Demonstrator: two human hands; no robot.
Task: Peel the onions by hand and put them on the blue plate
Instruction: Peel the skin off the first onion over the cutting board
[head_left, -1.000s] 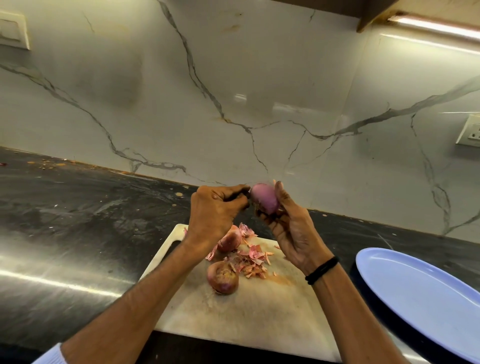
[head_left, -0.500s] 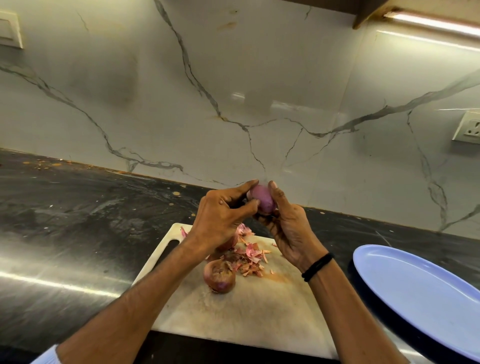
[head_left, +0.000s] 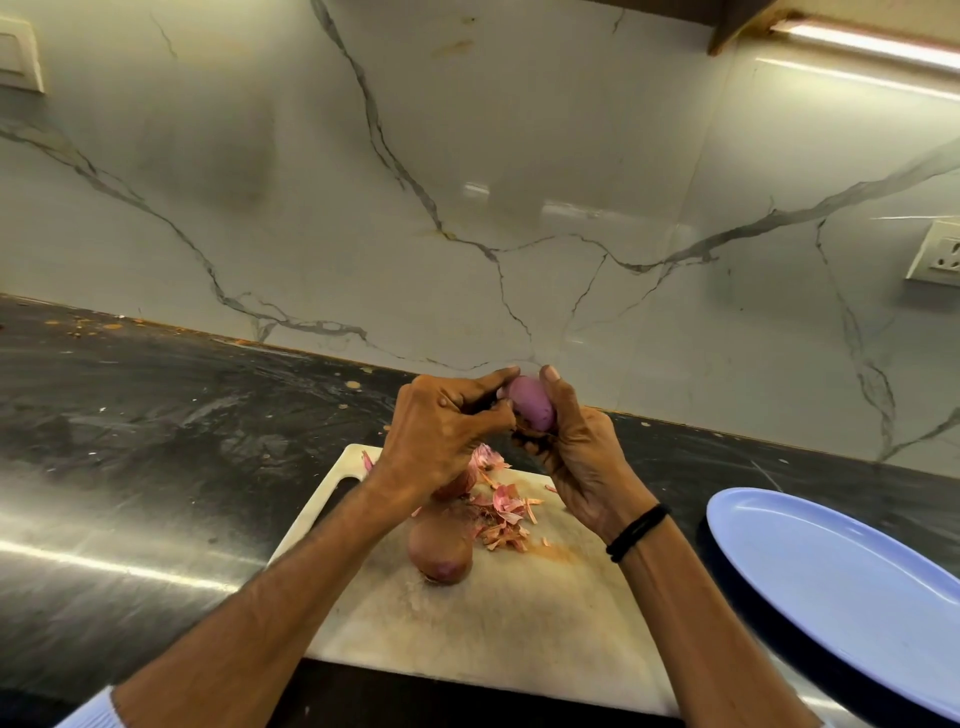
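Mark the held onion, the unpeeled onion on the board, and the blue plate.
held onion (head_left: 530, 402): head view, exposed purple side.
unpeeled onion (head_left: 440, 553): head view, middle of brown skin.
blue plate (head_left: 831, 587): head view, bare inner surface.

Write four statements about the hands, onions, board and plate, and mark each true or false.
1. The left hand and the right hand are both at the purple onion, which is held in the air. True.
2. A brown-skinned onion lies on the cutting board beside peel scraps. True.
3. The blue plate already holds a peeled onion. False: what shows of the blue plate is bare.
4. The black band is on the left wrist. False: the black band is on the right wrist.
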